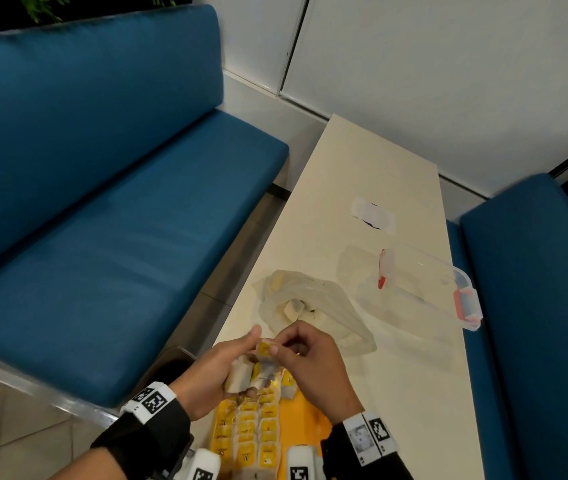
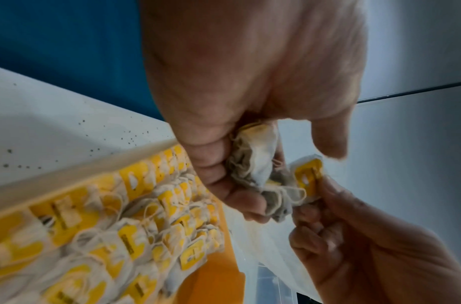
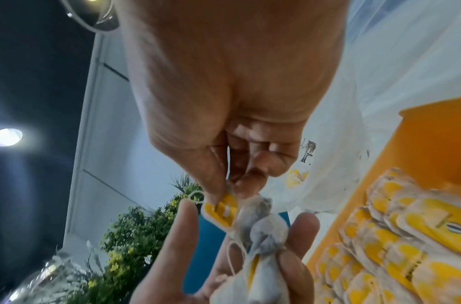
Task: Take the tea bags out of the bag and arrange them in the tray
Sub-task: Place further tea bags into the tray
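My left hand [image 1: 237,355] grips a small bunch of tea bags [image 1: 241,375] just above the far end of the orange tray [image 1: 313,414]. My right hand [image 1: 280,346] pinches the yellow tag [image 1: 264,349] of one bag in that bunch between thumb and forefinger. The left wrist view shows the bunch [image 2: 258,160] in curled fingers and the pinched tag [image 2: 308,176]. In the right wrist view the tag [image 3: 224,209] sits at my fingertips. Rows of tea bags [image 1: 254,427] fill the tray's left side. The translucent plastic bag [image 1: 313,306] lies crumpled beyond my hands with a few tea bags inside.
A clear plastic box with red latches [image 1: 424,289] stands to the right of the bag, near the table's right edge. A small white wrapper [image 1: 372,213] lies farther back. Blue benches [image 1: 102,202] flank the narrow cream table [image 1: 362,161].
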A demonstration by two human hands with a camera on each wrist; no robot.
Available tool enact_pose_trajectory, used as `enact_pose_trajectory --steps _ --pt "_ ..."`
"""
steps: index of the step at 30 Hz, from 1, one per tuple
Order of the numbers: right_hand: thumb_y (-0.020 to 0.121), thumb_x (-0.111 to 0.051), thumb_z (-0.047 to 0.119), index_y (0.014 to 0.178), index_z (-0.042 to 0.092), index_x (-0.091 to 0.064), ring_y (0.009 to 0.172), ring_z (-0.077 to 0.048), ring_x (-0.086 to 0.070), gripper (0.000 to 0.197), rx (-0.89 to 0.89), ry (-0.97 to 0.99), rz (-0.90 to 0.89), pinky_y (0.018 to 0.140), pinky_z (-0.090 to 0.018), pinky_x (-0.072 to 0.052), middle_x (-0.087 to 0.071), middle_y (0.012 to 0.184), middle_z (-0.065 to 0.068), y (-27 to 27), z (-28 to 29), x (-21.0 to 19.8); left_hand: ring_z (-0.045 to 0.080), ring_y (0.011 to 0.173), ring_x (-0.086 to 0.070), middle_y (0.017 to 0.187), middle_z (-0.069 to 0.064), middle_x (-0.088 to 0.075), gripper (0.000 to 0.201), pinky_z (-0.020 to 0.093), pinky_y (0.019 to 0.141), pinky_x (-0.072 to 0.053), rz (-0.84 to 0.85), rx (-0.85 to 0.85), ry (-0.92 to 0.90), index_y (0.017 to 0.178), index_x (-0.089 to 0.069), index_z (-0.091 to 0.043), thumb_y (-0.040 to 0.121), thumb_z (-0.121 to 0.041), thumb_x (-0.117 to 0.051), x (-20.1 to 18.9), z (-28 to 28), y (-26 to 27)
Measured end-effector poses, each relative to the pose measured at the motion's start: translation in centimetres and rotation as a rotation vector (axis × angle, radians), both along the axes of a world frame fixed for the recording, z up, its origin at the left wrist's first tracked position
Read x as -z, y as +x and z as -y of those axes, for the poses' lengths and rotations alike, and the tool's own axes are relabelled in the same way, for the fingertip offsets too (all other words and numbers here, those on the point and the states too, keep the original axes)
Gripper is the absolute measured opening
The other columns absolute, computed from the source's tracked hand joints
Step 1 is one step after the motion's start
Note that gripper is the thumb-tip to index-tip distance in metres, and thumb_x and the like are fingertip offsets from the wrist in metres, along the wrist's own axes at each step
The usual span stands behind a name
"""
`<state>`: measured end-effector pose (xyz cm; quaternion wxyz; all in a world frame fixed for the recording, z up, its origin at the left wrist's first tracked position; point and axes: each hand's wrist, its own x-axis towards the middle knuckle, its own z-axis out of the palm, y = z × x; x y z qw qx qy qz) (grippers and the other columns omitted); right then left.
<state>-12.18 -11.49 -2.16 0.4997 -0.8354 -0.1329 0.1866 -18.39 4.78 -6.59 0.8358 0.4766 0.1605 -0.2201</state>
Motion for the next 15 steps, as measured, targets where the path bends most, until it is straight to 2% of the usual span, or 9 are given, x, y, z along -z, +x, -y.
enact_pose_trajectory --steps 1,3,6,8,11,13,15 --pt "0.083 -0.076 0.008 0.078 0.014 -0.068 0.069 -0.009 -0.064 0.011 0.021 0.034 -0.018 0.065 -0.02 -0.052 -0.07 0.076 -0.001 0.1 0.1 -0.1 0.022 0.091 -0.071 0.106 0.014 -0.075 0.042 0.029 0.069 -0.055 0.052 -0.01 0.04 0.114 -0.077 -0.01 0.101 -0.043 -0.054 0.2 -0.1 -0.1" --pt "0.082 -0.075 0.004 0.08 0.01 -0.068 0.067 -0.01 -0.064 0.01 0.06 0.075 -0.022 0.064 -0.022 -0.053 -0.069 0.074 -0.001 0.4 0.2 -0.2 0.029 0.098 -0.072 0.107 0.017 -0.076 0.025 0.038 0.08 -0.056 0.12 -0.054 0.146 0.107 -0.079 -0.012 0.095 -0.03 -0.067 0.7 -0.3 -0.2" --pt "0.083 -0.075 0.002 0.083 0.006 -0.069 0.061 -0.006 -0.062 0.008 0.087 0.091 -0.043 0.058 -0.019 -0.049 -0.068 0.069 0.002 0.5 0.2 -0.1 0.04 0.101 -0.071 0.103 0.017 -0.076 0.022 0.055 0.092 -0.054 0.156 -0.109 0.272 0.099 -0.081 -0.013 0.089 -0.031 -0.074 1.0 -0.3 0.0" --pt "0.083 -0.075 0.003 0.084 0.008 -0.07 0.059 -0.006 -0.062 0.008 0.073 0.078 -0.072 0.057 -0.019 -0.048 -0.067 0.068 0.003 0.4 0.2 0.1 0.04 0.099 -0.071 0.1 0.016 -0.077 0.02 0.059 0.092 -0.053 0.16 -0.125 0.298 0.097 -0.082 -0.013 0.089 -0.03 -0.075 1.0 -0.2 0.2" --pt "0.084 -0.075 0.005 0.083 0.011 -0.072 0.063 -0.01 -0.065 0.007 0.082 0.052 -0.079 0.06 -0.021 -0.049 -0.07 0.068 -0.001 0.6 0.5 0.3 0.036 0.096 -0.073 0.101 0.013 -0.078 0.02 0.057 0.09 -0.056 0.152 -0.108 0.321 0.098 -0.082 -0.017 0.088 -0.032 -0.076 0.9 -0.2 0.3" --pt "0.084 -0.075 0.006 0.083 0.011 -0.073 0.064 -0.011 -0.065 0.005 0.134 0.054 -0.073 0.061 -0.021 -0.05 -0.071 0.069 -0.003 1.1 1.2 0.1 0.028 0.096 -0.074 0.103 0.006 -0.078 0.021 0.049 0.085 -0.06 0.127 -0.098 0.345 0.101 -0.082 -0.023 0.088 -0.037 -0.074 1.0 -0.3 0.5" --pt "0.086 -0.074 0.007 0.083 0.008 -0.071 0.061 -0.012 -0.064 0.004 0.145 0.034 -0.079 0.059 -0.021 -0.048 -0.07 0.067 -0.007 1.5 2.1 0.0 0.02 0.092 -0.075 0.102 0.0 -0.079 0.017 0.037 0.074 -0.062 0.105 -0.103 0.396 0.102 -0.082 -0.027 0.092 -0.037 -0.072 1.3 -0.3 0.6"
